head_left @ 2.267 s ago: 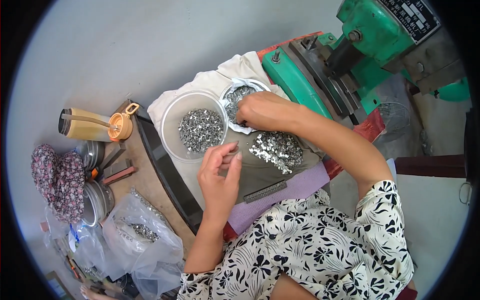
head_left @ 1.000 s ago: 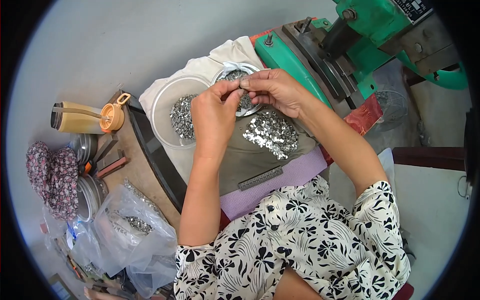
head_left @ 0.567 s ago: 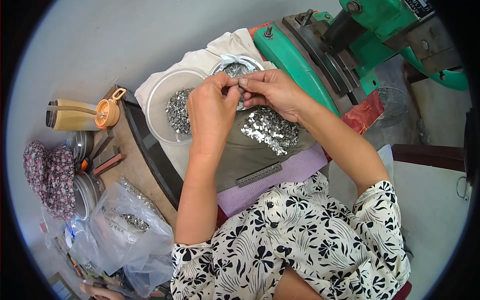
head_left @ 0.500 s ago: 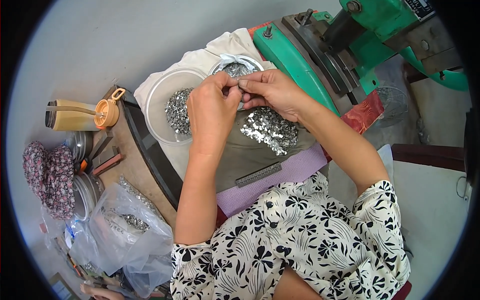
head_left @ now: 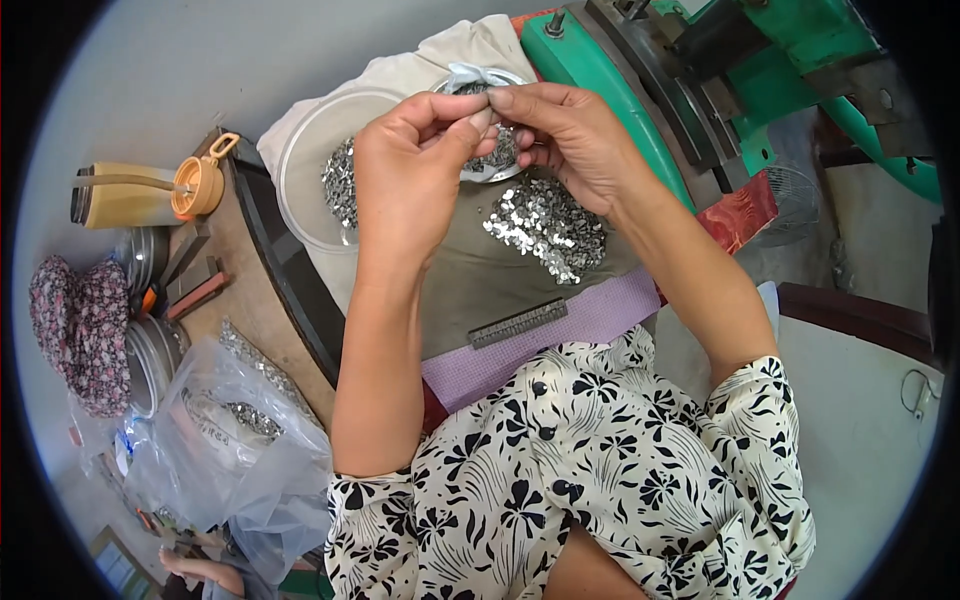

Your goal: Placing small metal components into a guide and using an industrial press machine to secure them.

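Note:
Above the cloth-covered bench, my left hand (head_left: 405, 175) and my right hand (head_left: 580, 140) meet with thumb and finger tips pinched together. Whatever lies between the tips is too small to make out. Below and behind the fingers is a round bowl (head_left: 503, 172) of small metal pieces, partly covered by my hands. Left of it, a wide clear round tray (head_left: 287, 195) holds more small silvery pieces (head_left: 341, 185), half hidden by my left hand. A loose pile of shiny small metal pieces (head_left: 545, 232) lies on the cloth near my right wrist.
A green machine (head_left: 610, 110) stands at the right. A dark slotted metal bar (head_left: 517, 323) lies by the purple mat (head_left: 590, 308). Left are a yellowish bottle (head_left: 130, 195), a floral cloth bundle (head_left: 80, 335) and a plastic bag (head_left: 230, 440). Another person's hand (head_left: 200, 570) shows lower left.
Both hands have moved slightly up and away, still pinched together, uncovering more of the bowl. The whole view has shifted a little.

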`<state>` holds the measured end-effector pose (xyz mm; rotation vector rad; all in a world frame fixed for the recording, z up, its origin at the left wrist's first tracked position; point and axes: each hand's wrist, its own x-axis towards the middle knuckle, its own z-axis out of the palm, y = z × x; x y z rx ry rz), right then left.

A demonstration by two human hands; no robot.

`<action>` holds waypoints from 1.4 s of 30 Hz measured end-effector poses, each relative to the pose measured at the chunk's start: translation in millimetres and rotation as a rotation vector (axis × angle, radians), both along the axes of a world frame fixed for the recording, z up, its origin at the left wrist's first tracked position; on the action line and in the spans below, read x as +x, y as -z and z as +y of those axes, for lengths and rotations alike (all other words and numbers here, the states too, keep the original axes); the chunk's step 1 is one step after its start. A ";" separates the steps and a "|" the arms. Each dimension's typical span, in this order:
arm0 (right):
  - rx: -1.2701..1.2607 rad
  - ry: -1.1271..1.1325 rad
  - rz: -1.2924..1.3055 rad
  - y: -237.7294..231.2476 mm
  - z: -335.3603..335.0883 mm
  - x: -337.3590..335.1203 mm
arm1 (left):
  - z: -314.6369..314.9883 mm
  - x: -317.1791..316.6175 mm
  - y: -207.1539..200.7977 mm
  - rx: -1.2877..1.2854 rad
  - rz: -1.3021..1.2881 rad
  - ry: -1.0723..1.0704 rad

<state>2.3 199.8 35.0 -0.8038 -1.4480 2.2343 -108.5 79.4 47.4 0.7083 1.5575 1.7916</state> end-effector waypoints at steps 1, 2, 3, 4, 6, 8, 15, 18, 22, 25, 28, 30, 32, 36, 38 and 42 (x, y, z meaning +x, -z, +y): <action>0.020 0.020 -0.011 -0.4 -2.5 0.7 | -1.6 1.4 -0.1 0.002 -0.005 -0.006; 0.040 0.041 -0.023 -0.9 -5.3 1.5 | -3.4 2.7 0.2 0.021 -0.015 -0.006; 0.100 0.046 -0.044 -1.6 -7.3 3.0 | -5.7 3.5 1.0 -0.004 0.020 -0.005; 0.148 0.026 -0.056 -2.5 -8.6 4.7 | -8.0 4.1 2.0 -0.010 0.051 0.001; 0.249 -0.009 -0.077 -4.6 -9.7 9.5 | -14.4 6.2 4.7 -0.051 0.139 0.003; 0.304 -0.066 -0.129 -4.8 -12.1 14.2 | -24.1 10.9 7.4 -0.119 0.254 -0.002; 0.297 -0.274 -0.206 3.2 -18.6 22.0 | -52.3 21.5 18.3 -0.256 0.668 -0.007; 0.400 -0.314 -0.243 8.5 -19.9 19.9 | -59.0 23.1 22.4 -0.285 0.800 0.001; 0.888 -0.248 -0.195 17.5 -29.4 31.4 | -76.4 33.6 26.3 -0.296 0.773 0.025; 1.265 -0.274 -0.143 29.6 -40.9 44.2 | -90.3 43.1 31.7 -0.267 0.744 0.113; 1.449 -0.325 -0.139 44.1 -52.7 48.4 | -97.2 54.1 39.5 -0.257 0.779 0.157; 1.484 -0.315 -0.116 48.2 -54.7 51.6 | -99.9 59.9 42.9 -0.265 0.794 0.191; 1.473 -0.312 -0.100 48.5 -52.2 53.2 | -101.2 66.6 45.1 -0.258 0.809 0.230; 1.384 -0.237 -0.057 41.4 -42.3 58.5 | -97.2 80.3 49.7 -0.223 0.852 0.266; 1.346 -0.215 -0.065 37.8 -41.1 64.3 | -95.0 85.0 51.4 -0.225 0.895 0.273; 1.325 -0.182 -0.075 36.5 -43.4 75.2 | -90.9 89.1 53.7 -0.231 1.003 0.281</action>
